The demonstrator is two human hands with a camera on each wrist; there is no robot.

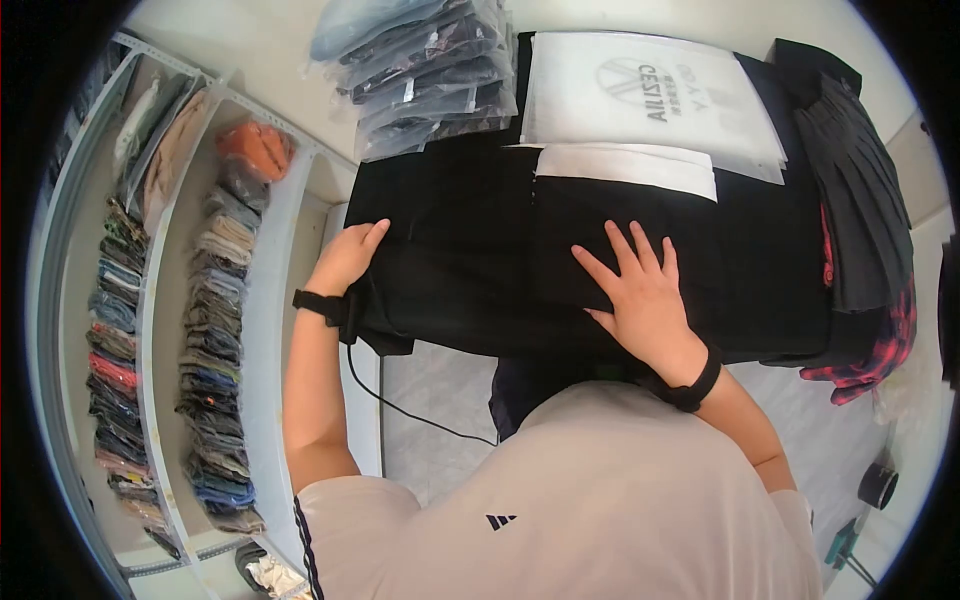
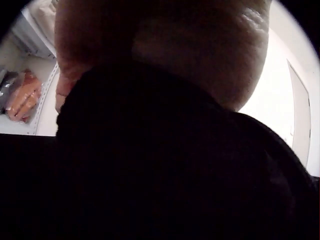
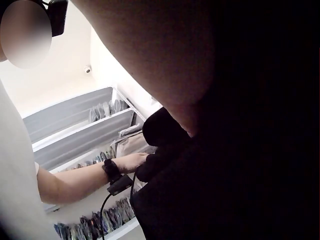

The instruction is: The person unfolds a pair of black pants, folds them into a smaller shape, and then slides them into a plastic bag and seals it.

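Head-cam fwd/dn, wrist-cams close-up, shelves shared

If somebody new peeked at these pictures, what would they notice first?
Probably the right hand, fingers spread on the black cloth near the middle of the head view. Beyond it lie milky plastic bags with grey lettering. At the left, an orange bundle stands out on the shelves.

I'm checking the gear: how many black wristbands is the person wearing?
2: the left wristband, behind the left hand, and the right wristband, behind the right hand spread on black cloth.
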